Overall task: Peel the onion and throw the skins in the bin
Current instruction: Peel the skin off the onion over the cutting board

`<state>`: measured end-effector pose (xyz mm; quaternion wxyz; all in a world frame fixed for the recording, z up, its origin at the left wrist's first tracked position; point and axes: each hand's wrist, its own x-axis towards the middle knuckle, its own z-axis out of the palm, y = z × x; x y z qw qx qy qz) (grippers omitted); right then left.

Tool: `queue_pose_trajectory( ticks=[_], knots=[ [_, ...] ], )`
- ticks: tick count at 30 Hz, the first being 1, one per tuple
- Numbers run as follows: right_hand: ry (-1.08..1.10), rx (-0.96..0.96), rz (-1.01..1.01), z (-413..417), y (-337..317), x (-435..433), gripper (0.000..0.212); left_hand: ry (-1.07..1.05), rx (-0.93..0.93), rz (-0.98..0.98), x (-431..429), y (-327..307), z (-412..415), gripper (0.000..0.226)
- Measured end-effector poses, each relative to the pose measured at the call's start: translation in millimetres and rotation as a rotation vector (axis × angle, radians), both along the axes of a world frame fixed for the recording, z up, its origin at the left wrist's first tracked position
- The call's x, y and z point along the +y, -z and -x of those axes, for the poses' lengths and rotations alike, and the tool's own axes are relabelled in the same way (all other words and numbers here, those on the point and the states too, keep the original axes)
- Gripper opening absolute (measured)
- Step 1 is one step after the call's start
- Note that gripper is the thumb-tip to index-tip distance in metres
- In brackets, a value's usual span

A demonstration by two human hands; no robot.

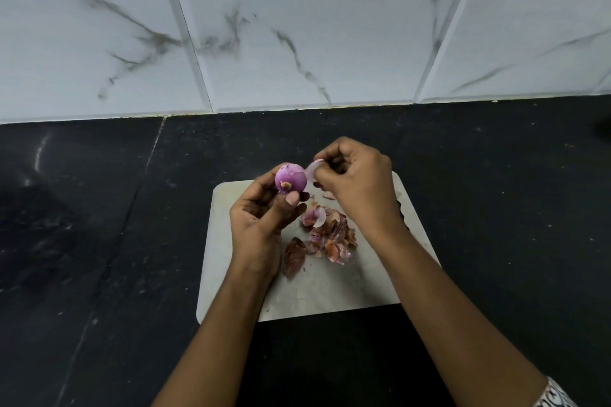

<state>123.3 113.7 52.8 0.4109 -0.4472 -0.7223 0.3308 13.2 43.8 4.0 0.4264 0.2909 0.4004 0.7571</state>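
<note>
Onion [289, 179], purple and mostly bare of its dry outer layers, is held up above the far left part of a pale cutting board [330, 287], with its root end turned toward the camera. The left hand [261, 218] grips it, fingers curled behind and beneath it and the thumb pressed against its lower front. The right hand [357, 182] is just beside it on the right, its fingers bunched together and pinching a thin, pale pink strip of skin [312, 172] that curves from the onion's right side up into the fingertips. The strip looks attached to the onion at its lower end, though the exact join is hard to make out. The two hands are close together, nearly touching around the onion. Below them, on the middle of the board, lies a loose pile of skins [330, 235], reddish brown and pink. A single darker brown piece [293, 256] lies just left of the pile, beside the left wrist. The board rests on a dark, speckled stone tabletop [99, 241] that meets a wall of white marble-patterned tiles [297, 26] at the back. The edge of a patterned sleeve [552, 395] shows on the right forearm near the lower right corner.
</note>
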Motion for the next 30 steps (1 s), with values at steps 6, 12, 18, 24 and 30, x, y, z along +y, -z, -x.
queue_pose_trajectory(
  ticks=[6, 12, 18, 24, 30],
  knots=[
    [-0.215, -0.539, 0.229, -26, -19, 14, 0.02, 0.035, -0.059, 0.04, 1, -1, 4, 0.043],
    [-0.303, -0.337, 0.021, -20, -33, 2, 0.033, 0.13, -0.006, 0.075, 1, -1, 2, 0.047],
    [-0.347, -0.225, -0.139, -12, -21, 1, 0.033, 0.135, 0.007, 0.086, -1, -2, 1, 0.038],
    [-0.326, -0.262, -0.214, -11, -17, 1, 0.028, 0.083, 0.013, 0.105, -2, -6, -2, 0.034],
    [-0.278, -0.179, -0.252, -6, -14, -3, 0.026, 0.063, 0.005, 0.098, -1, -2, 1, 0.036]
  ],
)
